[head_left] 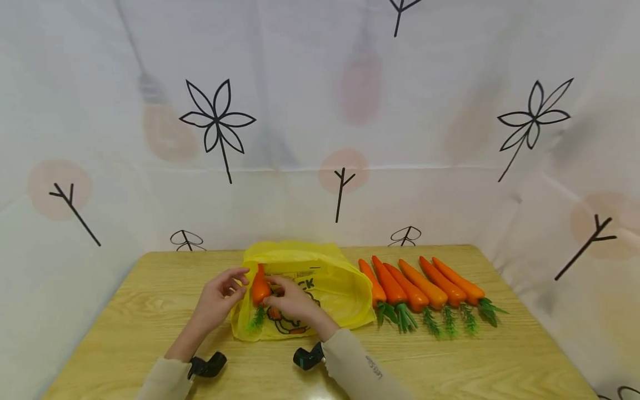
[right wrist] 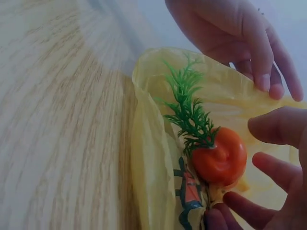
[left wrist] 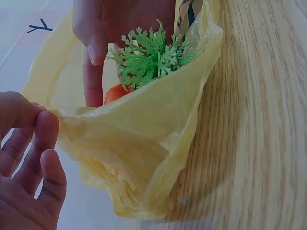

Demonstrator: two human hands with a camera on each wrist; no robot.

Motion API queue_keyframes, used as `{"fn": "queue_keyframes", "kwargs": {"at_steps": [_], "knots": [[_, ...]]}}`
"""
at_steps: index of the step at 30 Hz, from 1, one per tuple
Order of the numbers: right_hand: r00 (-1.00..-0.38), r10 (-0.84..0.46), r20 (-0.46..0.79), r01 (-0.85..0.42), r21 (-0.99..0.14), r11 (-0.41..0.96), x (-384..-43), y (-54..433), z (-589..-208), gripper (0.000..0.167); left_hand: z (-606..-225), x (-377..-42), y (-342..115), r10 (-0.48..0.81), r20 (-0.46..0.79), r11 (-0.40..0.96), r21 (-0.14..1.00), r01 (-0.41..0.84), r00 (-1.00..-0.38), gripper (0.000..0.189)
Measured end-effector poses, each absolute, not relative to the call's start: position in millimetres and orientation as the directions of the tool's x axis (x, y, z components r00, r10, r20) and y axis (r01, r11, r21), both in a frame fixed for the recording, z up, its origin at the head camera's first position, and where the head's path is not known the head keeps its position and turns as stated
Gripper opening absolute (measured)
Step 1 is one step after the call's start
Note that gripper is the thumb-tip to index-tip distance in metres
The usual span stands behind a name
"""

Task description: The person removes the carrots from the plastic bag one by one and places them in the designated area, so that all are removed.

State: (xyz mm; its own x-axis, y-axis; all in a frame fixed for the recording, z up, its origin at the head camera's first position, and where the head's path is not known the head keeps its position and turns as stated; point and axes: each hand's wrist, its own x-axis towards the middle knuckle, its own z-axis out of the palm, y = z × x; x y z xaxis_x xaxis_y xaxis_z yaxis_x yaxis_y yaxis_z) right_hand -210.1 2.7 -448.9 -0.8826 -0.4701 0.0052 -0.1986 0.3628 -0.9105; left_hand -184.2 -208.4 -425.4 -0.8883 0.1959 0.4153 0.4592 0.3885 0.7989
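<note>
A yellow plastic bag lies on the table with its mouth toward me. Inside its left part is an orange toy carrot, green leafy top facing the bag's mouth. My left hand pinches the bag's left rim between thumb and finger, as the left wrist view shows. Reaching into the bag, my right hand is beside the carrot, its fingers spread and loosely bent around the carrot's thick end. In the right wrist view a gap shows between thumb and carrot.
Several more toy carrots lie in a row to the right of the bag, tops toward me. The wooden table ends at a white patterned cloth behind. Black wrist devices sit near both sleeves.
</note>
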Motion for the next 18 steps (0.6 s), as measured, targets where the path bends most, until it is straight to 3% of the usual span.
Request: {"fn": "queue_keyframes", "kwargs": {"at_steps": [4, 10, 18], "knots": [[-0.87, -0.492, 0.01, -0.236, -0.886, 0.399, -211, -3, -449, 0.056, -420, -178, -205, 0.197, 0.422, 0.386, 0.796, 0.466, -0.885, 0.035], [-0.872, -0.488, 0.04, -0.308, -0.821, 0.482, -209, -7, -449, 0.051, -439, -191, -213, 0.197, 0.44, 0.361, 0.799, 0.482, -0.876, 0.035], [-0.925, -0.381, -0.008, -0.159, -0.9, 0.405, -210, -3, -454, 0.042, -441, -192, -212, 0.189, 0.433, 0.388, 0.792, 0.472, -0.881, 0.036]]}}
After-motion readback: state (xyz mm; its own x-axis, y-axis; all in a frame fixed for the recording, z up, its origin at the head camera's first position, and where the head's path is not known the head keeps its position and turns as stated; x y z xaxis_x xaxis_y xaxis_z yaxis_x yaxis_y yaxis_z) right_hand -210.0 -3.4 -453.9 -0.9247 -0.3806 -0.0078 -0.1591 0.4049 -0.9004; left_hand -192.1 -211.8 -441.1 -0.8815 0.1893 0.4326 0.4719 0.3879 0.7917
